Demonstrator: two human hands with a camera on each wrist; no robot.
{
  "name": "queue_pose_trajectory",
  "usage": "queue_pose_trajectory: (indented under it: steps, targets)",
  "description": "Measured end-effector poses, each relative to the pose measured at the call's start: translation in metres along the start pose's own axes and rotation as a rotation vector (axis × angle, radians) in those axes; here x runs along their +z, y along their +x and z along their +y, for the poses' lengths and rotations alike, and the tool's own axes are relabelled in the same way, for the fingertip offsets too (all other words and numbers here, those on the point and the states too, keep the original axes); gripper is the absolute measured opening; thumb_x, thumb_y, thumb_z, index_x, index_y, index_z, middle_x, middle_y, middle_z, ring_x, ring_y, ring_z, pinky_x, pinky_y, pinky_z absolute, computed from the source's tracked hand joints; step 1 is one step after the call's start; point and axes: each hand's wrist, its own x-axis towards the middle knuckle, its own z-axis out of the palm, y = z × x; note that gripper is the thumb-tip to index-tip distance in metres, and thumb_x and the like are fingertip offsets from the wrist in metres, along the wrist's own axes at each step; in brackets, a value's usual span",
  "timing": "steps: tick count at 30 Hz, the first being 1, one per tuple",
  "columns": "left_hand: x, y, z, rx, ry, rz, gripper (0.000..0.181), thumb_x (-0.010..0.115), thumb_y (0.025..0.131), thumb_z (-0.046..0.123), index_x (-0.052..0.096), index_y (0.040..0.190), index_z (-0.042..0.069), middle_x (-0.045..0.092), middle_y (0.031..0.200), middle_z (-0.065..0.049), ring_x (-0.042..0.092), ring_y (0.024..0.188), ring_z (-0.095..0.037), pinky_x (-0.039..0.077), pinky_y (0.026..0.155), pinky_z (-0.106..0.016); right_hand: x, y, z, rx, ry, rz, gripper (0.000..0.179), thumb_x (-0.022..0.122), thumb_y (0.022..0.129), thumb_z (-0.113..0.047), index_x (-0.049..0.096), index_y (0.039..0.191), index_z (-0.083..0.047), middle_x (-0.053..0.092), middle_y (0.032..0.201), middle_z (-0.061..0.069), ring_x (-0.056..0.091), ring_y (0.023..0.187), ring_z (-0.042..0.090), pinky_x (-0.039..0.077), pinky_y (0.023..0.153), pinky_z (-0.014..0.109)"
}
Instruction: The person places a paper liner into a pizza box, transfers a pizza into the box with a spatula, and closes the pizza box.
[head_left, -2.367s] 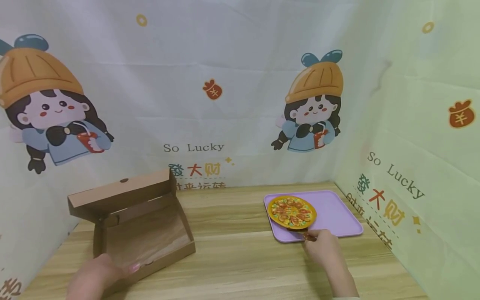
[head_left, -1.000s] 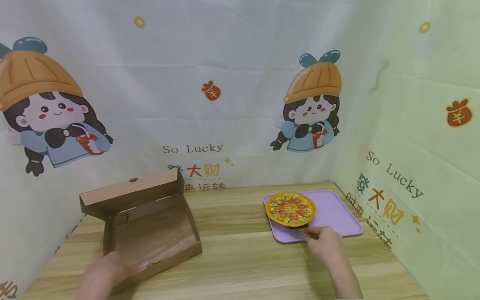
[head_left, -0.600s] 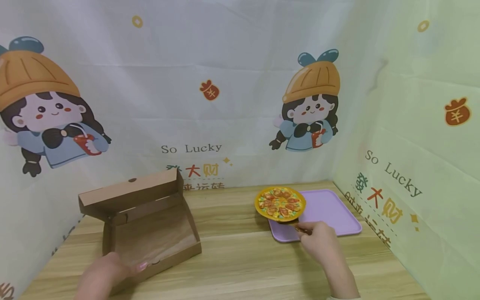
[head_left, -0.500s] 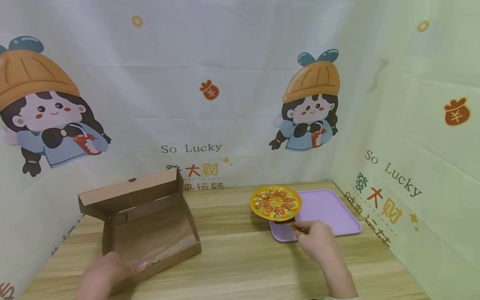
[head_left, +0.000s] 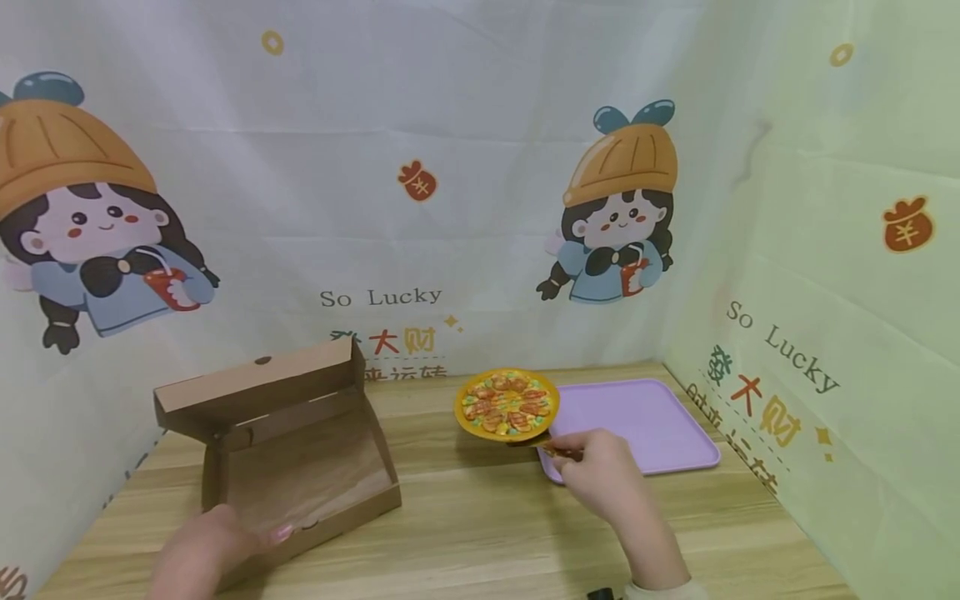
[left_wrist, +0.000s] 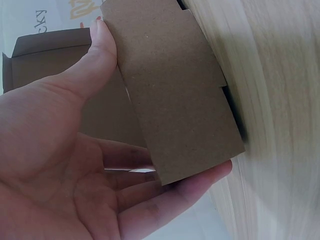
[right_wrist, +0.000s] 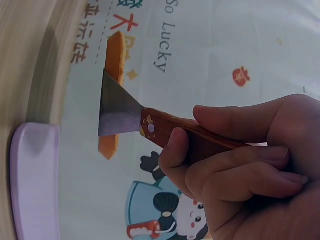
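Observation:
My right hand [head_left: 600, 471] grips the wooden handle of a scraper [right_wrist: 170, 132] with a wide flat metal blade. On that blade rests a toy pizza [head_left: 508, 404] with an orange rim, held above the table; in the right wrist view it shows edge-on behind the blade. The pizza hangs left of the purple tray [head_left: 637, 425]. At the left stands a brown cardboard pizza box [head_left: 348, 515], its lid raised. My left hand [head_left: 202, 546] holds the box's front left corner, thumb at the front wall's top edge and fingers around the side and underneath.
The wooden table [head_left: 465, 533] spans between box and tray. A printed cloth [head_left: 480, 208] hangs behind, and another side of it runs along the right. A small dark object [head_left: 600, 594] shows at the bottom edge near the right sleeve.
The pizza on the scraper has risen off the tray and moved left with my right hand. Earlier, my left hand shifted the box slightly right; since then it has held still.

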Motion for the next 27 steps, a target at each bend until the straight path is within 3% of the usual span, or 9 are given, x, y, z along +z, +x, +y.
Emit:
queue_pose_trajectory:
  steps: [6, 10, 16, 22, 27]
  targets:
    - [-0.001, -0.001, 0.001, -0.005, 0.001, -0.005, 0.123, 0.069, 0.082, 0.085, 0.052, 0.129, -0.027, 0.058, 0.129, -0.050, 0.058, 0.118, -0.068, 0.054, 0.094, -0.072, 0.006, 0.003, -0.011, -0.065, 0.006, -0.083, 0.022, 0.074, 0.092, -0.005, 0.084, 0.111, -0.008, 0.083, 0.112, 0.011, 0.073, 0.091, 0.019, 0.058, 0.066, 0.029]
    - [-0.002, -0.002, 0.002, -0.002, 0.006, -0.006, 0.122, 0.068, 0.082, 0.085, 0.052, 0.128, -0.027, 0.058, 0.128, -0.049, 0.059, 0.117, -0.067, 0.054, 0.093, -0.072, 0.009, 0.005, -0.019, -0.085, 0.026, -0.144, 0.024, 0.075, 0.092, -0.006, 0.082, 0.115, -0.007, 0.083, 0.111, 0.009, 0.076, 0.098, 0.021, 0.061, 0.071, 0.030]
    - [-0.001, -0.004, 0.002, 0.003, 0.006, 0.001, 0.121, 0.067, 0.083, 0.085, 0.053, 0.127, -0.027, 0.059, 0.127, -0.049, 0.060, 0.115, -0.067, 0.054, 0.092, -0.073, 0.017, 0.011, -0.032, -0.170, 0.008, -0.240, 0.025, 0.073, 0.093, -0.007, 0.082, 0.116, -0.005, 0.082, 0.109, 0.009, 0.070, 0.088, 0.015, 0.055, 0.069, 0.028]
    - [-0.001, -0.005, 0.003, 0.010, 0.011, 0.008, 0.119, 0.067, 0.083, 0.084, 0.054, 0.124, -0.027, 0.060, 0.124, -0.049, 0.061, 0.113, -0.067, 0.055, 0.091, -0.072, 0.026, 0.016, -0.047, -0.243, -0.008, -0.330, 0.024, 0.073, 0.094, -0.008, 0.081, 0.116, -0.004, 0.084, 0.107, 0.008, 0.073, 0.090, 0.013, 0.057, 0.070, 0.026]
    - [-0.001, -0.003, 0.003, -0.001, 0.009, 0.003, 0.118, 0.067, 0.084, 0.084, 0.055, 0.123, -0.027, 0.061, 0.122, -0.049, 0.062, 0.112, -0.067, 0.055, 0.092, -0.072, 0.036, 0.022, -0.059, -0.277, -0.011, -0.369, 0.024, 0.074, 0.092, -0.009, 0.082, 0.114, -0.005, 0.082, 0.115, 0.011, 0.073, 0.090, 0.016, 0.057, 0.070, 0.028]
